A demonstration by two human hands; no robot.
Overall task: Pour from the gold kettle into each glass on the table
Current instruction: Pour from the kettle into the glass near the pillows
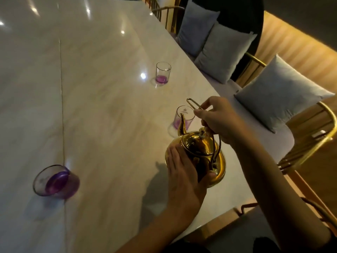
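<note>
The gold kettle (196, 152) hangs tilted over the marble table (102, 110), near its right edge. My right hand (218, 121) grips the kettle's wire handle from above. My left hand (182, 172) lies flat against the kettle's body, supporting it. The spout points into the nearest glass (184, 118), which has a purple base. A second clear glass (162, 73) with purple at the bottom stands farther back. A third glass (56, 181), also purple at the bottom, stands at the near left.
Gold-framed chairs (310, 148) with grey cushions (277, 92) line the table's right side, close to my right arm. A thin seam (62, 106) runs down the tabletop at left.
</note>
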